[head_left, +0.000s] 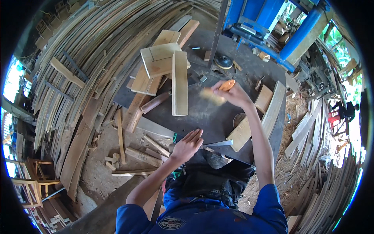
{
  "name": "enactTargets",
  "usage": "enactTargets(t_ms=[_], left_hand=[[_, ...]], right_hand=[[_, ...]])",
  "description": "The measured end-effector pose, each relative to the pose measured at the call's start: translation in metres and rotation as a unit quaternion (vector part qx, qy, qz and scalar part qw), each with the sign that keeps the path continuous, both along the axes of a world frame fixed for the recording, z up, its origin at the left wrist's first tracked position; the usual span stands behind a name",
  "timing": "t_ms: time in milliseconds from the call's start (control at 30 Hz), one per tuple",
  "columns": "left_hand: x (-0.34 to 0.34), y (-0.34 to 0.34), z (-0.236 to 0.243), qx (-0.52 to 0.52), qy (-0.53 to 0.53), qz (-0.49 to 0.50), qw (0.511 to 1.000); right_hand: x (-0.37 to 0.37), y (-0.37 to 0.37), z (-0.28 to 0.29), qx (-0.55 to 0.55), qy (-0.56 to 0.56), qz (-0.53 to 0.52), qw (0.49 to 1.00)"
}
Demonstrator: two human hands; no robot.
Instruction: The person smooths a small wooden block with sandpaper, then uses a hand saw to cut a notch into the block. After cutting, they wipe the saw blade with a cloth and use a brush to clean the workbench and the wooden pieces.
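My right hand (235, 95) grips a brush with an orange handle (227, 85) above the dark tabletop (206, 123). The brush's pale bristles are smeared by motion. At the table's near edge lies my left hand (187, 145), palm down with its fingers stretched out. Beside its fingertips a flat metal blade (222, 143) points to the right; whether the hand touches it I cannot tell. Left of the brush, a long pale wooden block (180, 84) lies on the table. A tool with a brown wooden handle (156, 102) rests next to that block.
Boards (159, 58) are stacked at the table's far left. Wooden blocks (241, 134) lie by my right forearm. A blue machine (253, 23) with an upright dark blade (218, 35) stands at the back. Long timber strips (97, 46) lean at left; offcuts (144, 156) litter the floor.
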State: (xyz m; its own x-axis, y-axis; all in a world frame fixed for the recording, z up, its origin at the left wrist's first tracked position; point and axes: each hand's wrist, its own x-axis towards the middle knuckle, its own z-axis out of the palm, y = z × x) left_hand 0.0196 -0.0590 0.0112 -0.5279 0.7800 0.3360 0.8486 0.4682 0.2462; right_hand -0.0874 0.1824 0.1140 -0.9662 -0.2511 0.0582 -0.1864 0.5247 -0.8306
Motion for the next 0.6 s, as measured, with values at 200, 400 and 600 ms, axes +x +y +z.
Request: enactTargets(t_ms=[200, 400, 600], left_hand=[[-0.009, 0.005, 0.006, -0.024, -0.008, -0.011, 1.0], [-0.004, 0.015, 0.013, -0.055, -0.019, -0.023, 0.998], [0.017, 0.029, 0.004, -0.021, -0.051, 0.051, 0.997]], right_hand=[[0.01, -0.026, -0.017, 0.045, 0.012, 0.097, 0.994], [0.005, -0.034, -0.025, 0.034, 0.072, 0.0, 0.997], [0.037, -0.056, -0.001, -0.006, -0.048, 0.156, 0.986]])
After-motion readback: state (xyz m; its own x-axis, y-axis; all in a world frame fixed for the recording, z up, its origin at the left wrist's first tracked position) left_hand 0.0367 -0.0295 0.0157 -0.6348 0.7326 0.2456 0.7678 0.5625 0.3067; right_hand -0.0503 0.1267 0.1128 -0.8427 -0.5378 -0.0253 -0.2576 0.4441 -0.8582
